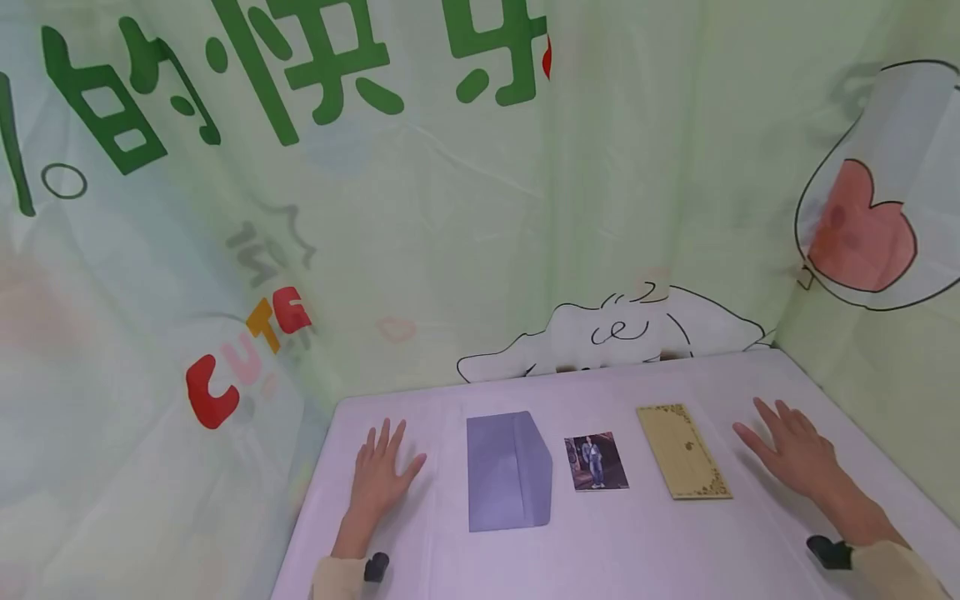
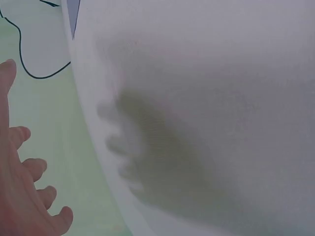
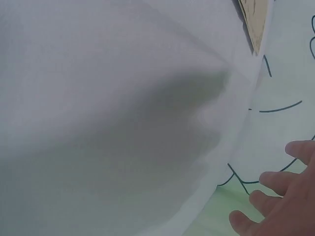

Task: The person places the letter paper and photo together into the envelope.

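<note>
A purple-blue envelope (image 1: 493, 473) with its flap opened to the right lies on the white table, left of the middle. Beside it is a small photo (image 1: 597, 462) of a standing figure. Further right lies a tan card (image 1: 684, 452) with ornate brown corners. My left hand (image 1: 381, 473) hovers left of the envelope, fingers spread, holding nothing. On the other side, my right hand (image 1: 798, 450) is held right of the tan card, also with spread fingers and nothing in it. In both wrist views the hands cast shadows on the tabletop.
The pale table (image 1: 600, 554) ends at a back edge against a printed cloth curtain (image 1: 480, 208). More of the cloth hangs at the left and right sides. A dark wrist band part (image 1: 377, 567) shows at the left cuff, another (image 1: 829, 552) at the right.
</note>
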The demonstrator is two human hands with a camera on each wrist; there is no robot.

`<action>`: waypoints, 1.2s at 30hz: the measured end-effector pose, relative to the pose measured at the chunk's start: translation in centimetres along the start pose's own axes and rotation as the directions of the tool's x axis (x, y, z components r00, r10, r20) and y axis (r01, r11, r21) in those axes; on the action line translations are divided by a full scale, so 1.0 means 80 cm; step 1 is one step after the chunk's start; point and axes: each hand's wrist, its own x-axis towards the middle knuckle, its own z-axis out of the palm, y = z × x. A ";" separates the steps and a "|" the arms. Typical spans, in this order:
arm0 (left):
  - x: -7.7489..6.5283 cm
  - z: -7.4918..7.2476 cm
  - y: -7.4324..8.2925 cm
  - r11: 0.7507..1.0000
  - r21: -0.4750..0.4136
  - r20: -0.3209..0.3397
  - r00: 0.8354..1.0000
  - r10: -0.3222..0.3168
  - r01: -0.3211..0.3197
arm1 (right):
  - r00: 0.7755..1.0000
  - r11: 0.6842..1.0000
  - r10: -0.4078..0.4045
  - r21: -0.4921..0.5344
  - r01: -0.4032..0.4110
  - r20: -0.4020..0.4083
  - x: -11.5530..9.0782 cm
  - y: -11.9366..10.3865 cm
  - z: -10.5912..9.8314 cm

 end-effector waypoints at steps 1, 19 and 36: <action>0.001 0.000 0.001 1.000 -0.003 0.004 1.000 -0.002 0.002 | 1.000 1.000 -0.002 0.002 0.002 -0.007 0.000 -0.001 0.001; 0.003 0.003 0.013 1.000 0.023 0.020 1.000 -0.009 0.009 | 0.999 1.000 -0.014 0.021 0.015 -0.045 -0.001 -0.020 0.008; 0.006 -0.003 0.028 1.000 -0.002 0.028 0.999 -0.017 0.017 | 0.998 0.999 -0.028 0.031 0.030 -0.058 0.000 -0.043 0.016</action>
